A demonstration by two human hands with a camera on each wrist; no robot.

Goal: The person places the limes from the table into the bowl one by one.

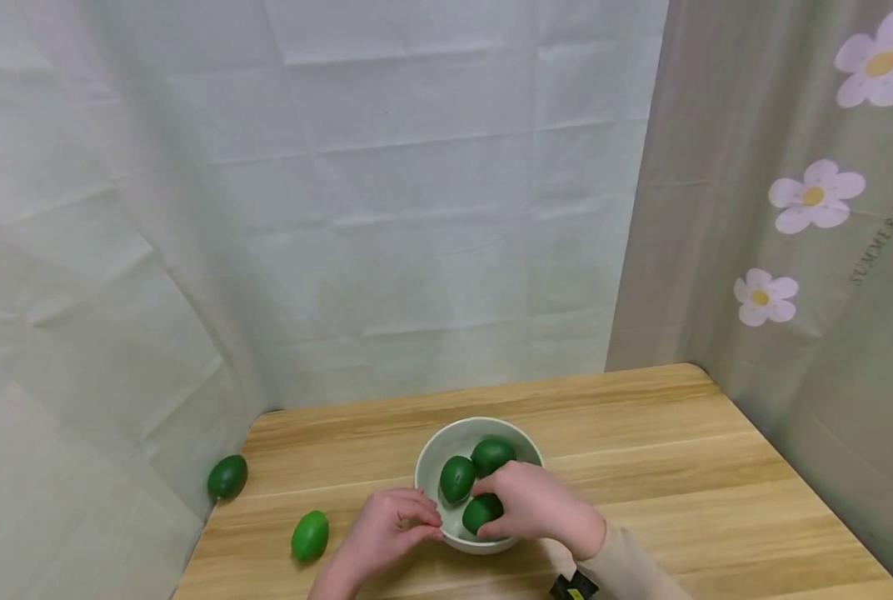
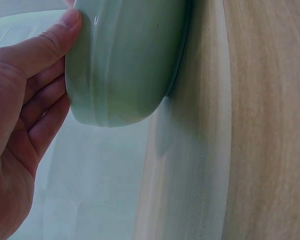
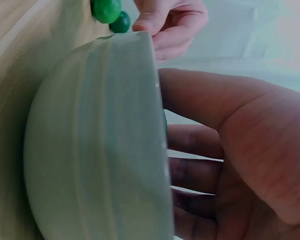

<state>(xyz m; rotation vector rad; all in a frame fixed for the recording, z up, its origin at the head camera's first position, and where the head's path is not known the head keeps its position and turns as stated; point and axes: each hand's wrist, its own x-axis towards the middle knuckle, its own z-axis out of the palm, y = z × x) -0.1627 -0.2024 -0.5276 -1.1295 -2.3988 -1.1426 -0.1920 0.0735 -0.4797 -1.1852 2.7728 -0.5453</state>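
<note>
A pale green bowl (image 1: 426, 454) sits on the wooden table with three dark green avocados inside. My left hand (image 1: 394, 525) pinches the bowl's left rim between thumb and fingers; the left wrist view shows the thumb (image 2: 70, 20) at the rim of the bowl (image 2: 125, 65). From the right, my right hand (image 1: 532, 507) reaches in, thumb and fingers around the nearest avocado (image 1: 481, 513). Beside it lie another avocado (image 1: 457, 478) and a farther avocado (image 1: 494, 456). In the right wrist view, the bowl wall (image 3: 95, 145) hides the right fingertips and most of the held fruit.
To the left of the bowl lies a brighter green lime (image 1: 310, 536). Another dark green avocado (image 1: 227, 477) rests at the table's left edge. A small black object (image 1: 574, 586) is by the right wrist. Pale curtains (image 1: 431, 208) hang behind the wooden table (image 1: 664, 467).
</note>
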